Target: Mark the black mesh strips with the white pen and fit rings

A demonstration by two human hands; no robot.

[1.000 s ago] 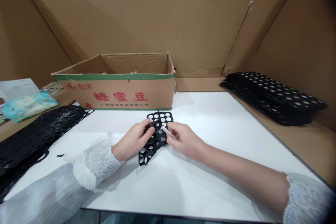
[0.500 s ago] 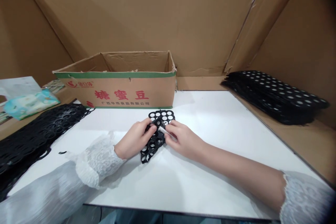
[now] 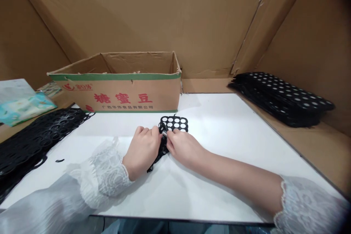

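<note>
A black sheet punched with rows of round holes [image 3: 177, 122] lies bunched on the white table, with its flat upper part spread behind my hands and a crumpled strip running down between them. My left hand [image 3: 144, 150] is closed on the left side of the sheet, knuckles up. My right hand [image 3: 187, 148] is closed too, pinching a short, thin white stick [image 3: 164, 134] against the crumpled part. Most of the stick is hidden by my fingers, so its kind cannot be made out.
Behind the hands stands an open cardboard box [image 3: 120, 95]. Black perforated sheets [image 3: 41, 139] are heaped on the left, near a tissue pack [image 3: 27, 108]. At right lies a stack of black holed sheets [image 3: 282, 98]. A small black scrap [image 3: 59, 161] lies on the white table [image 3: 219, 190]. Cardboard walls surround it.
My left hand has turned over, knuckles now up, and closed tighter on the sheet. Both hands have come closer together, and less of the white stick shows. The view has shifted slightly.
</note>
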